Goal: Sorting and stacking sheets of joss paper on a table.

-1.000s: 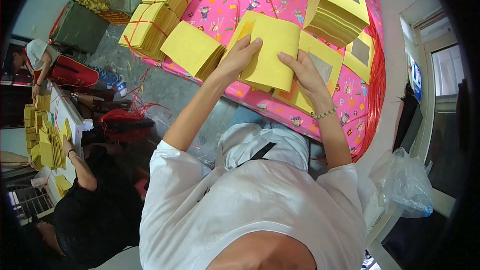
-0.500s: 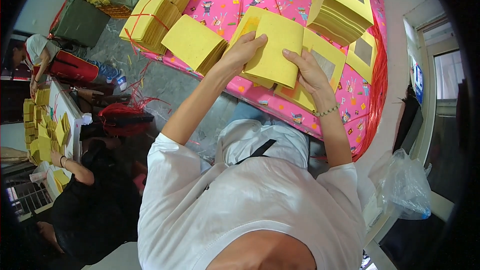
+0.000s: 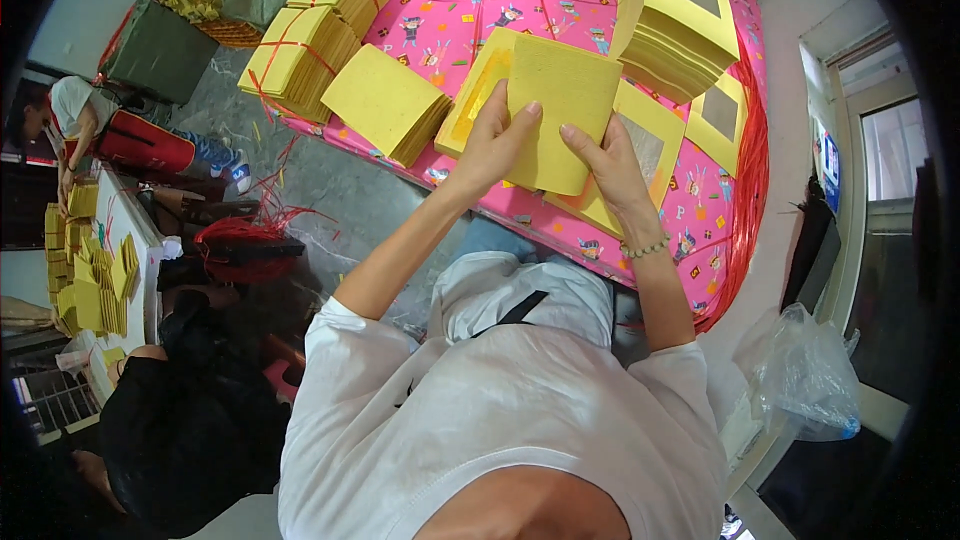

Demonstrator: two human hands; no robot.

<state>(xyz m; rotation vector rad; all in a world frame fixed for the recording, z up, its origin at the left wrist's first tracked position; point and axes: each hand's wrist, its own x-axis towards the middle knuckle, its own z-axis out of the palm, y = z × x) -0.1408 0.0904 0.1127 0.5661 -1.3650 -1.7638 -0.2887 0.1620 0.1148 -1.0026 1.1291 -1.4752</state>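
Both hands hold a folded piece of yellow paper (image 3: pixel 565 110) above the near edge of the pink table. My left hand (image 3: pixel 500 145) is closed on its left side, thumb on the front face. At its right side my right hand (image 3: pixel 615 175) grips it, thumb also in front; the fingers behind are hidden. Beneath and left of it lies yellow paper with an orange-gold patch (image 3: pixel 487 85). To the right, partly under my right hand, is yellow paper with a grey square (image 3: pixel 648 148). A pile of folded yellow paper (image 3: pixel 385 100) rests left of my left hand.
Bundles tied with red string (image 3: pixel 298 48) stand at the table's (image 3: pixel 425 30) left. A tall yellow paper stack (image 3: pixel 672 50) stands at right, beside hanging red strings (image 3: pixel 752 200). At far left, two people sit by a white table (image 3: pixel 130 210) with yellow bundles. A plastic bag (image 3: pixel 808 380) hangs right.
The folded paper has shifted slightly right and toward me, and sits straighter. My left hand has slid down its left side. The black-clad person's hand at left is now mostly hidden.
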